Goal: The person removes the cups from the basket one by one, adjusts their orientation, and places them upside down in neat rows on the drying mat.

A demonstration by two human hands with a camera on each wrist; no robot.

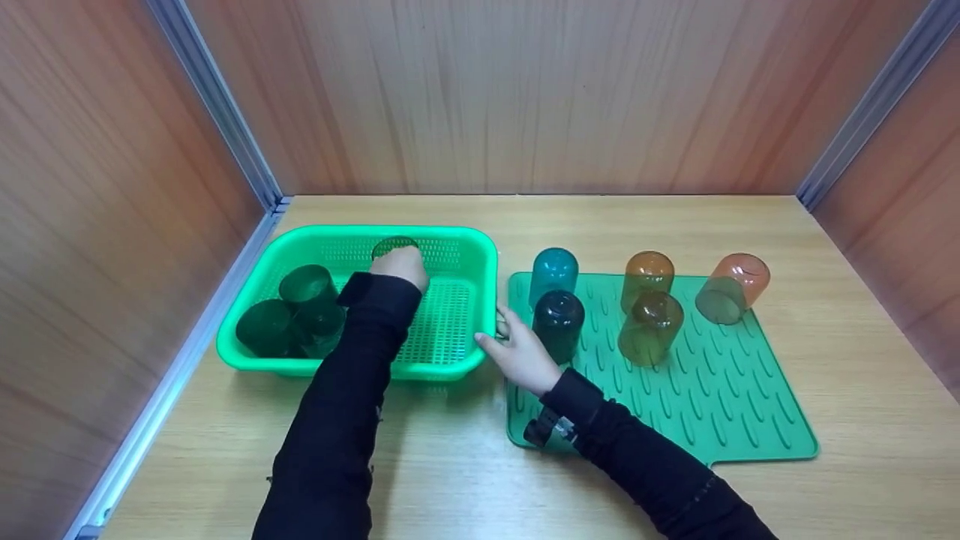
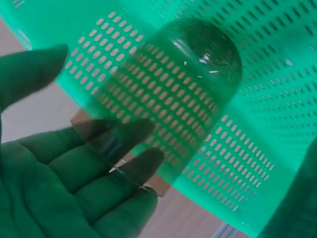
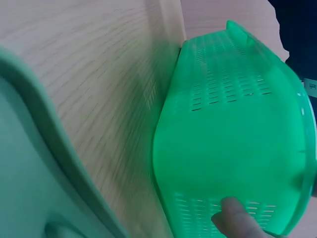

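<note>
- By the far wall inside the basket (image 1: 474, 274): a see-through cup (image 2: 198, 74), mouth turned toward the left hand (image 1: 401, 266).
- At that mouth: left fingers loosely spread, released rather than clenched, thumb well apart, other tips visible through the cup's side; cannot tell if touching.
- At the basket's right end: right hand (image 1: 525, 358), thumb over the rim, fingers against the outer wall, grasping the edge.
- At the basket's left end: dark green cups (image 1: 266, 328), bunched together.
- To the right, on the bench (image 1: 457, 472): a green mat (image 1: 735, 409), carrying upside-down a blue cup (image 1: 554, 271), a dark blue cup (image 1: 559, 326), two amber cups (image 1: 651, 330) and a pink cup (image 1: 746, 274).
</note>
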